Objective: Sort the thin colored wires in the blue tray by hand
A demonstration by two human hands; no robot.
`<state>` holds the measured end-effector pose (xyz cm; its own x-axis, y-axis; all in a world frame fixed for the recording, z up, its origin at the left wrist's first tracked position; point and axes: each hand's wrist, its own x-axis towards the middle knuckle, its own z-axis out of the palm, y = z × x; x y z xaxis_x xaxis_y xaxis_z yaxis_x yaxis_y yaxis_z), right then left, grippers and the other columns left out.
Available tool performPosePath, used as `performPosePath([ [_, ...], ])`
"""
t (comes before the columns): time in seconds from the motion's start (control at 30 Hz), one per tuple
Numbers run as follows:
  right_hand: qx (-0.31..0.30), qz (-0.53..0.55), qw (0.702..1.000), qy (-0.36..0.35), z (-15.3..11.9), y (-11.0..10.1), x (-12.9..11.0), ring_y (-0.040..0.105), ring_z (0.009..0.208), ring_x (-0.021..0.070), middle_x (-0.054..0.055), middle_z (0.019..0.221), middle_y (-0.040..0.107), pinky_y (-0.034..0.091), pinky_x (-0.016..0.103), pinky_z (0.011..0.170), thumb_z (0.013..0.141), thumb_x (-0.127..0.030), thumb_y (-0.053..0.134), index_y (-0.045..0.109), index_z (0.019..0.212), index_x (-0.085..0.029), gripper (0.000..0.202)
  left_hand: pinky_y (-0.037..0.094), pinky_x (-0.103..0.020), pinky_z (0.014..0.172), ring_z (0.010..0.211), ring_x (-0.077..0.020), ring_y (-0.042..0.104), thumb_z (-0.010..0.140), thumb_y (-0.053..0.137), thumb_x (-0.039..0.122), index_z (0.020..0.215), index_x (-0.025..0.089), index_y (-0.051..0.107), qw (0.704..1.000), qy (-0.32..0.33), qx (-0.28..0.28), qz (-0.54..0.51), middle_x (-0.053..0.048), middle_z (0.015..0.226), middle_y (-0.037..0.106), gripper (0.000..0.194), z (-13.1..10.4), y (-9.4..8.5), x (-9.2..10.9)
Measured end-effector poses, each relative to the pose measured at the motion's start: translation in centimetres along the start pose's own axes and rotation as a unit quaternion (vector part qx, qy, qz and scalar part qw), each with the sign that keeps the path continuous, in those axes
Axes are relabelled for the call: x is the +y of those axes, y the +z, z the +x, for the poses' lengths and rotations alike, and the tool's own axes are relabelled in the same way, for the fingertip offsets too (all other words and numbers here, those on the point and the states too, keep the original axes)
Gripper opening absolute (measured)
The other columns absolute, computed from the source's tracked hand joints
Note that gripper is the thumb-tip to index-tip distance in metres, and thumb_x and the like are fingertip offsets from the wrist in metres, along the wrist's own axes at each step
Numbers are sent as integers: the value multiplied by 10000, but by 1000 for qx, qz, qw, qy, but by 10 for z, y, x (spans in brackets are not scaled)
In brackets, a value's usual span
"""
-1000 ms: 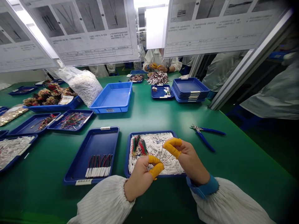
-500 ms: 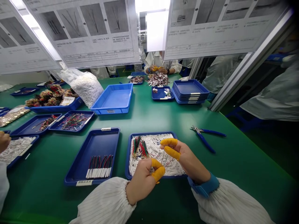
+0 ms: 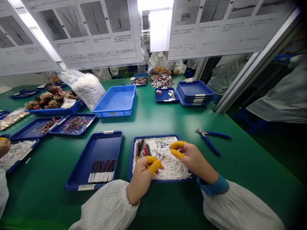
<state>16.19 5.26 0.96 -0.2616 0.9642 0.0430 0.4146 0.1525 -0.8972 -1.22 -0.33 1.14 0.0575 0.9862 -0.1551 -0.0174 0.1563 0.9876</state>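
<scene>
My left hand (image 3: 144, 174) and my right hand (image 3: 190, 158), both with yellow finger cots, hover over a blue tray (image 3: 131, 159) filled with white tubes (image 3: 172, 166) and a bundle of red and green wires (image 3: 142, 149). A thin wire piece (image 3: 164, 153) spans between the two hands, pinched at its ends by thumb and forefinger. To the left, another blue tray (image 3: 96, 150) holds a row of finished wires with white sleeves (image 3: 102, 171).
Blue-handled cutters (image 3: 211, 137) lie on the green table to the right. Several blue trays with wires, a deep empty bin (image 3: 116, 100), a bag of white tubes (image 3: 83, 84) and stacked trays (image 3: 194, 91) stand farther back. Other people's hands work at the far end and left edge.
Both hands moved a little away from me over the tray, and the wire piece between them turned from hanging down to nearly level.
</scene>
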Motion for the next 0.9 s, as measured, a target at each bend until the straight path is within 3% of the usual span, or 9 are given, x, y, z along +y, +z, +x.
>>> performPosePath([
  [0.13, 2, -226, 972, -57, -1, 6, 8, 577, 781, 237, 121, 881, 625, 485, 365, 670, 731, -98, 477, 602, 958, -111, 260, 390, -222, 558, 540, -106, 483, 706, 581, 218, 602, 121, 629, 1000, 4, 9, -11, -19, 614, 601, 149, 1, -1, -2],
  [0.27, -42, -309, 941, -130, -1, 13, 11, 525, 940, 258, 108, 1057, 609, 452, 376, 772, 679, 3, 456, 592, 1033, -150, 410, 386, -215, 550, 536, -102, 481, 700, 590, 205, 617, 117, 639, 1000, -3, 4, -10, -21, 615, 606, 131, 2, -2, -8],
  [0.37, -62, -319, 936, -135, -1, 16, 10, 528, 908, 239, 84, 994, 629, 448, 347, 747, 633, 63, 430, 632, 919, -175, 424, 386, -217, 549, 536, -102, 485, 699, 593, 212, 627, 116, 645, 1000, -5, 1, -16, -25, 627, 611, 131, 2, -3, -11],
  [0.53, -44, -279, 954, -97, 0, 16, 9, 542, 754, 199, 67, 765, 616, 444, 289, 653, 653, 46, 440, 611, 773, -157, 291, 371, -217, 535, 529, -101, 480, 687, 602, 217, 628, 115, 651, 1000, -11, 2, -13, -19, 599, 594, 127, 2, -2, -12],
  [0.67, -29, -275, 958, -81, 1, 16, 8, 526, 662, 188, 52, 689, 576, 418, 271, 562, 683, -19, 472, 550, 679, -168, 169, 370, -215, 537, 535, -102, 477, 686, 601, 223, 627, 114, 648, 1000, -14, 9, -9, -14, 589, 583, 132, 2, -1, -9],
  [0.9, -31, -270, 960, -73, 0, 18, 8, 492, 586, 161, 28, 643, 525, 391, 255, 522, 674, -33, 469, 467, 629, -185, 159, 365, -208, 520, 529, -101, 471, 692, 591, 215, 635, 118, 653, 1000, -13, 3, -3, -6, 563, 570, 129, 1, -1, -7],
])
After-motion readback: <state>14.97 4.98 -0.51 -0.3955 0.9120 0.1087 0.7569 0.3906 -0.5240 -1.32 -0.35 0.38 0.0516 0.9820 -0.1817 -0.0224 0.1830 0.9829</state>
